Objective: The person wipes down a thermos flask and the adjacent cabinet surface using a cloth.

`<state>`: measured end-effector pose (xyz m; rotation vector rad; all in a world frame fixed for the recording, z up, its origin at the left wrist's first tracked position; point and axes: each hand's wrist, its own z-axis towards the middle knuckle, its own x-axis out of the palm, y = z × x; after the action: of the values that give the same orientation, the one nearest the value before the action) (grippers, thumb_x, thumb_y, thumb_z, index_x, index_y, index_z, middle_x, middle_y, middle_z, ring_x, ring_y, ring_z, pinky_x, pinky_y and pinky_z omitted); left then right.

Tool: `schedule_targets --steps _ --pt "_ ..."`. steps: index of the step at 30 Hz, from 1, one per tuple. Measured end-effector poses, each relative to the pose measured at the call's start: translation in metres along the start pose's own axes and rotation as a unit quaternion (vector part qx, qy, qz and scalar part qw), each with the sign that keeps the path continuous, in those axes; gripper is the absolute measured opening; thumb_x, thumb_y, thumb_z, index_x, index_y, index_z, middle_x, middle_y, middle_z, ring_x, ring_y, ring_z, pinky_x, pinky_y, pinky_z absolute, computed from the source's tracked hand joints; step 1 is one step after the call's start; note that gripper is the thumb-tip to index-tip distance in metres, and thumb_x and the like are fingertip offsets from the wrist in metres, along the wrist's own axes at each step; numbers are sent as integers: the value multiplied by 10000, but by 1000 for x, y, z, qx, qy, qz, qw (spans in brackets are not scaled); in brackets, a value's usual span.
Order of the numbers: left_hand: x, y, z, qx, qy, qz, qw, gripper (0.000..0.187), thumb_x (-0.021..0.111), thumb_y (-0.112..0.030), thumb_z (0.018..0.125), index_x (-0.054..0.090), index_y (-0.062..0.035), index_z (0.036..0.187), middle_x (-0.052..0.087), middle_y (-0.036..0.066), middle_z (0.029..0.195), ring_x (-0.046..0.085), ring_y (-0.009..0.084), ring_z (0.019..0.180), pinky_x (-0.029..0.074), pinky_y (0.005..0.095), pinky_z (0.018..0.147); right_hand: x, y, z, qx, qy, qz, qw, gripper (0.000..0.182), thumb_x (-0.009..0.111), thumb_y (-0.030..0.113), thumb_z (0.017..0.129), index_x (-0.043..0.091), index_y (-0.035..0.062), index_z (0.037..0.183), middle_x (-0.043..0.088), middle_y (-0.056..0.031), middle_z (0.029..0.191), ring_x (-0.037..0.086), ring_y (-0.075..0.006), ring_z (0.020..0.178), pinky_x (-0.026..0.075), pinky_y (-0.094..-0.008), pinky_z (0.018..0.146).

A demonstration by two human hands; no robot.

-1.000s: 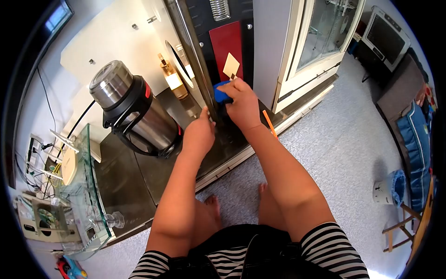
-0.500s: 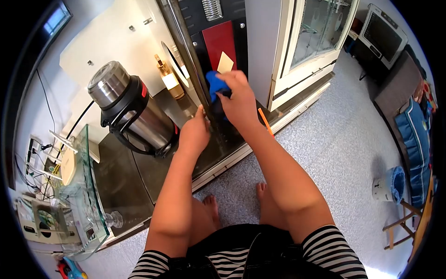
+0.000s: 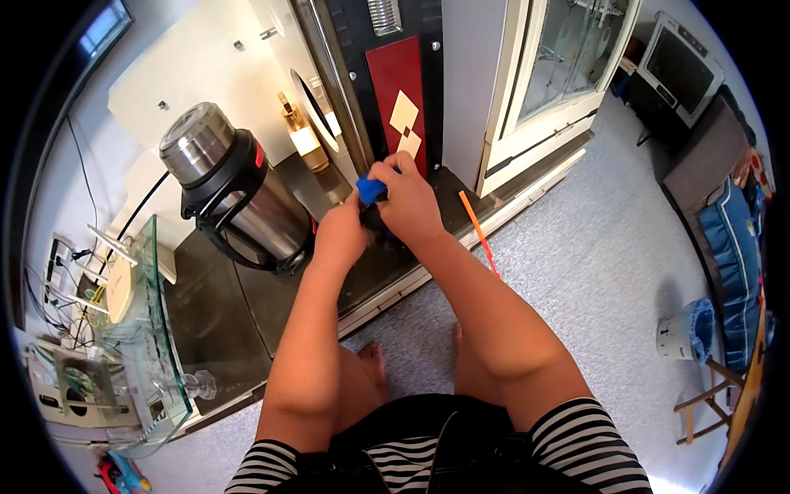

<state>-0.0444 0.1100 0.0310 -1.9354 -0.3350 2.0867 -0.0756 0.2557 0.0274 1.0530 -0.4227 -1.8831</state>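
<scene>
A crumpled blue cloth (image 3: pixel 372 188) is pinched in the fingers of my right hand (image 3: pixel 409 202), above the dark ledge. Just left of it, my left hand (image 3: pixel 341 235) meets the cloth at its fingertips. Those fingers are partly hidden, and a dark patch below the cloth is too blurred to name. Behind my hands stands a black panel with a red strip (image 3: pixel 395 70) bearing cream diamond shapes. To the left are a small gold bottle (image 3: pixel 306 142) and a large steel thermos flask (image 3: pixel 262 210) with a black handle.
The dark ledge (image 3: pixel 214 305) runs along the wall, with a glass shelf (image 3: pixel 160 329) and a white router (image 3: pixel 122 290) at its left. An orange stick (image 3: pixel 477 226) juts over the ledge's front edge. A white cabinet (image 3: pixel 539 123) stands right; a bin (image 3: pixel 679 333) is on the floor.
My right hand has come down and toward me with the blue cloth, off the red strip, uncovering a second diamond shape. My left hand now meets it.
</scene>
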Motion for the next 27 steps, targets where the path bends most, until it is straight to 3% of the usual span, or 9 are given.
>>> schedule_targets --steps 2,5,7,11,14,15,18,23,27 --pt "7 9 -2 51 -56 -112 991 474 594 -45 914 544 -34 1386 717 215 1078 661 428 1020 530 458 872 7 -19 -10 10 26 -1 1000 383 735 -26 693 644 119 1036 573 -109 1058 635 -367 957 532 -432 812" --pt "10 18 -1 55 -26 -131 990 572 576 -46 946 445 -80 1502 708 179 1181 652 405 1087 521 433 920 12 -48 -23 75 112 -61 989 366 768 27 701 668 116 1042 618 -120 1048 642 -368 993 527 -437 852" --pt "6 17 -4 54 -24 -132 989 568 580 -55 948 446 -80 1499 706 169 1198 649 396 1099 518 435 927 8 -54 -21 104 214 -109 965 345 769 102 761 710 152 1098 647 -136 1091 656 -352 1048 539 -455 887" --pt "2 15 -5 61 -20 -115 991 530 576 -83 949 471 -70 1469 712 164 1157 665 384 1041 518 476 909 -3 -38 -7 112 301 -155 934 377 825 176 743 718 134 1102 669 -133 1070 674 -353 1006 540 -462 887" --pt "5 20 1 70 -29 -79 994 517 588 -84 935 499 -67 1444 719 189 1076 674 389 997 529 484 882 -11 -7 3 91 166 -143 971 353 840 161 728 709 105 1051 668 -133 1035 674 -349 978 542 -455 850" --pt "3 19 3 65 -28 -82 994 517 588 -84 935 499 -67 1444 719 189 1076 674 389 997 529 484 882 -14 0 6 90 171 -144 971 353 840 161 728 709 105 1051 668 -133 1035 674 -349 978 542 -455 850" --pt "-9 10 3 29 8 -57 998 508 589 -85 935 518 -67 1437 700 187 1162 648 410 1054 515 488 902 -21 16 10 -2 -27 -28 999 317 835 78 725 653 59 983 646 -161 1004 655 -392 963 537 -446 808" --pt "-13 4 1 13 15 -51 999 479 581 -91 944 536 -71 1420 706 200 1115 655 417 1024 516 504 880 -4 -3 11 103 7 -65 993 452 852 90 715 586 39 1077 663 -183 1021 656 -403 997 537 -459 829" --pt "-15 1 -1 4 25 -37 999 495 578 -89 947 515 -81 1438 707 197 1120 656 414 1028 517 504 881 7 -29 1 133 119 -119 977 485 873 175 714 585 34 1078 681 -193 1079 671 -391 1012 544 -461 854"
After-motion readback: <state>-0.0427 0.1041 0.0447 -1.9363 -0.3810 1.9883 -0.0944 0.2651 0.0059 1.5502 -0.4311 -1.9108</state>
